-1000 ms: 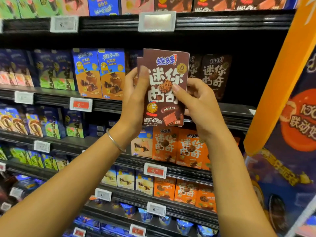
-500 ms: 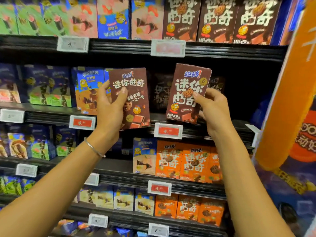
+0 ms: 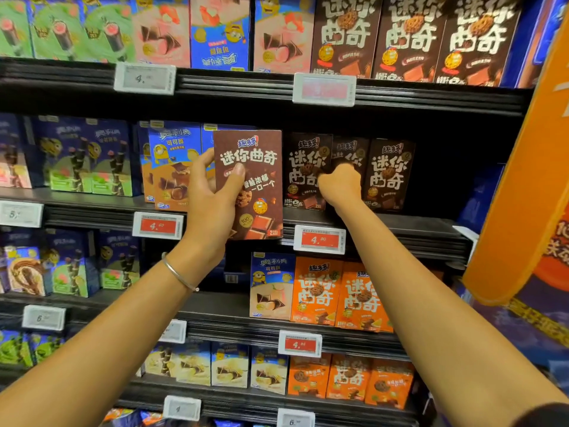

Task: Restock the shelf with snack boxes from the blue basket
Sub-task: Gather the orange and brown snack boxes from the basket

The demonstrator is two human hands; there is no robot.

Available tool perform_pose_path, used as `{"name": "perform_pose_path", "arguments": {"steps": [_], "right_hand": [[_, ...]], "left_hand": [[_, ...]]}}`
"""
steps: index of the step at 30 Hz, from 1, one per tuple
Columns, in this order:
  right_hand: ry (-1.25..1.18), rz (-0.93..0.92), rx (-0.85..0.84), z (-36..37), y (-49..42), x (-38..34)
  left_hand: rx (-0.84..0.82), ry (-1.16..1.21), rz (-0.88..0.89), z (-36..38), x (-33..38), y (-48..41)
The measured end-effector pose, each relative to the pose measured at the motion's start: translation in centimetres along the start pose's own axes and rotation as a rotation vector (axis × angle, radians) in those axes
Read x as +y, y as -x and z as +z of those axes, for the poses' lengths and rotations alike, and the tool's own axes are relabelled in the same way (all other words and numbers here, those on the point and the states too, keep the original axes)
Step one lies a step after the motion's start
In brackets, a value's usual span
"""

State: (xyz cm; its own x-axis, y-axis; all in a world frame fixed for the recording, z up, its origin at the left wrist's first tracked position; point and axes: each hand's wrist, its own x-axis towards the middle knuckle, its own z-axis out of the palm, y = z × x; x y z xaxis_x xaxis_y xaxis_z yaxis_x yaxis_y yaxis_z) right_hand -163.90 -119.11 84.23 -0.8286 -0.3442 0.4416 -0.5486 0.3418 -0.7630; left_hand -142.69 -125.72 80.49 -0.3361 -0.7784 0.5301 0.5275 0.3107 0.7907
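Observation:
My left hand (image 3: pixel 212 208) grips a brown snack box (image 3: pixel 255 186) upright in front of the middle shelf (image 3: pixel 400 232), thumb across its front. Further in, my right hand (image 3: pixel 340 186) reaches onto that shelf, with its fingers curled on a second brown snack box (image 3: pixel 351 151) standing between two matching boxes (image 3: pixel 304 167) (image 3: pixel 389 175). The hand covers most of that box, and its fingertips are hidden. The blue basket is out of view.
Blue-and-orange boxes (image 3: pixel 172 167) stand left of the held box. More brown boxes (image 3: pixel 409 38) fill the shelf above, and orange ones (image 3: pixel 338 294) the shelf below. Price tags (image 3: pixel 320 240) line the shelf edges. An orange display panel (image 3: pixel 523 180) borders the right side.
My right hand has carried its brown box back onto the shelf between the two standing boxes. My left hand has kept its box and shifted a little to the right.

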Motion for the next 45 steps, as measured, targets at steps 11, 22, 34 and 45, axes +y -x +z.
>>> {"name": "perform_pose_path", "arguments": {"steps": [11,22,34,45], "right_hand": [[0.026,0.017,0.011,1.1,0.1,-0.6],[-0.245,-0.048,0.056,-2.2,2.8,0.1],[-0.503,-0.26,-0.174,-7.5,6.6,2.8],[-0.328,-0.076,0.084,-8.5,-1.9,9.6]], "left_hand": [[-0.039,0.007,-0.032,0.3,-0.2,0.6],[-0.061,0.034,-0.031,1.6,-0.5,0.9],[-0.182,0.096,-0.015,9.7,-0.7,0.3],[-0.487,-1.123,0.408,12.5,-0.3,-6.3]]}}
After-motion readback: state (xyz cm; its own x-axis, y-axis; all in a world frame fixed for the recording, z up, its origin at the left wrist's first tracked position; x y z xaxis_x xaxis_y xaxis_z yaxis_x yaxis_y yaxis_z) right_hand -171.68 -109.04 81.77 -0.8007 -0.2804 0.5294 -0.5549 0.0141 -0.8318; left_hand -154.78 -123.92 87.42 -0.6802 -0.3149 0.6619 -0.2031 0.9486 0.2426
